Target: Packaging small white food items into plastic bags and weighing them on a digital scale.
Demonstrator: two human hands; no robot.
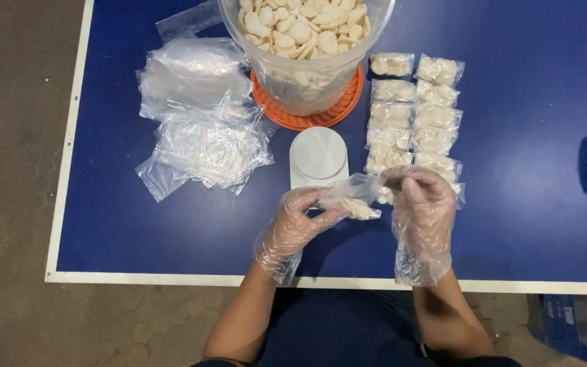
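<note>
Both gloved hands, left hand (298,221) and right hand (421,197), grip small bag (351,197) between them.

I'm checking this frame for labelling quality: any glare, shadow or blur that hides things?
Head view: sharp overall; soft glare on the heap of empty bags; a dark shadow on the blue table at right; the small bag between left hand and right hand is slightly blurred.

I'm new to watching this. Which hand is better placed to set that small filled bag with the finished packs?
Probably the right hand: it grips the small bag at its top and sits right beside the rows of filled packs. The left hand is farther away, by the white scale.
</note>
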